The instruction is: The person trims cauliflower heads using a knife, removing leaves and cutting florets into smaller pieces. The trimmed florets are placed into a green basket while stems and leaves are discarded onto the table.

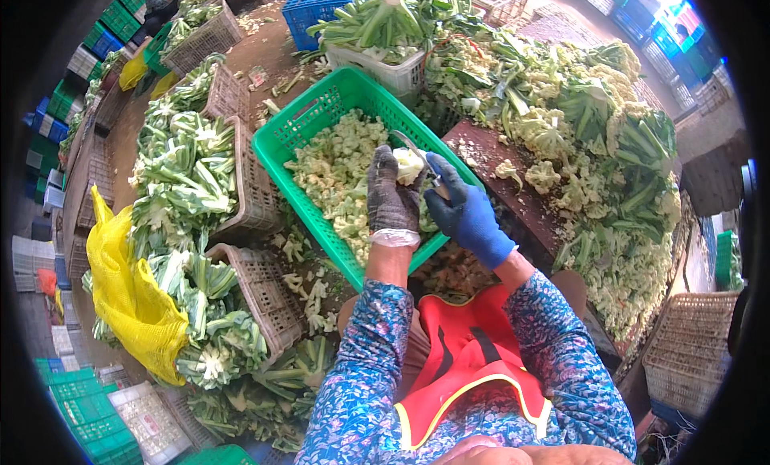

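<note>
My left hand [394,191], in a dark, worn glove, grips a pale piece of cauliflower [409,166] above a green plastic crate [289,179]. Cut cauliflower florets [340,164] fill much of that crate. In a blue glove, my right hand [462,201] is closed around the handle of a knife [415,145]. Its curved metal blade passes behind and beside the cauliflower piece; whether it touches the piece is hard to tell. My fingers partly hide the knife's handle.
To the right, whole cauliflower heads [544,128] and leaves are heaped on a dark red board [517,206]. Crates of trimmed leaves and stalks [186,170] stand left, one draped with a yellow mesh bag [135,284]. A white crate [385,68] and a blue crate [301,13] stand ahead.
</note>
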{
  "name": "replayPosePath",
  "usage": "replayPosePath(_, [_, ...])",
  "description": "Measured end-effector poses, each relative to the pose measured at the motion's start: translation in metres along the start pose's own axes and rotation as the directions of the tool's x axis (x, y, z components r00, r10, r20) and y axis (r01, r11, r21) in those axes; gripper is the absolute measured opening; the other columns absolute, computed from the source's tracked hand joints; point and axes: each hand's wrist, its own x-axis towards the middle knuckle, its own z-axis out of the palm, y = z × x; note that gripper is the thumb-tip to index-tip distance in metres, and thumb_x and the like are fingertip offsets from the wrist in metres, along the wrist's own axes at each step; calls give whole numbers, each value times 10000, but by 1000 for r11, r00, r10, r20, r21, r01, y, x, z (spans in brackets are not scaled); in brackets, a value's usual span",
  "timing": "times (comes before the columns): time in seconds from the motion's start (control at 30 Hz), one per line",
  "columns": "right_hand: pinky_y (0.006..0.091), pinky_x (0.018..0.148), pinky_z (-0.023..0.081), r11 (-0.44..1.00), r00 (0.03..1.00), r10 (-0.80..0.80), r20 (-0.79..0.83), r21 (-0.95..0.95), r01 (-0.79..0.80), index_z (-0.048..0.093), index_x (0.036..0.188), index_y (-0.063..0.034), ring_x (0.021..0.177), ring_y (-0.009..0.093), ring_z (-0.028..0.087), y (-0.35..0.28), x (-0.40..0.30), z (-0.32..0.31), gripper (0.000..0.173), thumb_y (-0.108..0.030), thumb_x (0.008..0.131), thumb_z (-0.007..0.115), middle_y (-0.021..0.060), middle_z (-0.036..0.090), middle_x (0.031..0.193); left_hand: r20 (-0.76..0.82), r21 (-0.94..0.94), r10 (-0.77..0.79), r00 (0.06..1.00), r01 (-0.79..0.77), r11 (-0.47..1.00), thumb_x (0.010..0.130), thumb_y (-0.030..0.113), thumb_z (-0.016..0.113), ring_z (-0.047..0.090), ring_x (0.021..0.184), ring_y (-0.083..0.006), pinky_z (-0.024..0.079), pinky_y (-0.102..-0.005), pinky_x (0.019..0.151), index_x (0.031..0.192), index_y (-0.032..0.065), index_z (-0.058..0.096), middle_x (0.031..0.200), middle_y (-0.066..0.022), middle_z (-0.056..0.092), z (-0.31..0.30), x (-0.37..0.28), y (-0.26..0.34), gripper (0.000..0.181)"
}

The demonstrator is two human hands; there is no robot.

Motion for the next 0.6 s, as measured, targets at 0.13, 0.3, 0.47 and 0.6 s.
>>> replayPosePath(0.13, [411, 595, 488, 997, 1000, -25, -6, -71, 24, 389, 1363, -135, 654, 349, 626, -3, -3, -2, 624, -142, 788, 633, 168, 613, 699, -5, -52, -26, 1000, 26, 998, 883, 257, 621, 576, 944, -212, 521, -341, 789, 1110, 70, 520, 1033, -73, 581, 0, 1, -4, 311])
replayPosePath(0.3, [433, 605, 493, 986, 1000, -3, 16, -164, 5, 322, 1396, -131, 654, 356, 624, -5, -6, 0, 659, -160, 804, 608, 171, 626, 717, -14, -56, -72, 997, 71, 996, 896, 250, 603, 570, 939, -209, 522, -349, 787, 1107, 64, 504, 1035, -63, 566, 1, -2, -2, 298])
replayPosePath(0.47, [454, 611, 487, 986, 993, 83, 85, -155, -69, 253, 1425, -119, 673, 381, 618, 2, -3, 6, 703, -169, 811, 593, 214, 622, 743, -3, 66, -12, 1000, 12, 998, 871, 169, 620, 564, 994, -222, 512, -348, 814, 1278, 48, 413, 1130, -94, 550, -1, -7, -4, 473])
replayPosePath(0.6, [333, 463, 460, 837, 902, 341, 265, 351, -420, 287, 1409, -79, 564, 208, 597, -3, 8, -1, 643, -179, 829, 547, 120, 599, 676, 42, 156, -29, 999, 22, 988, 828, 76, 613, 548, 1042, -226, 483, -345, 871, 1375, 28, 304, 1179, -121, 532, -7, -6, 0, 630])
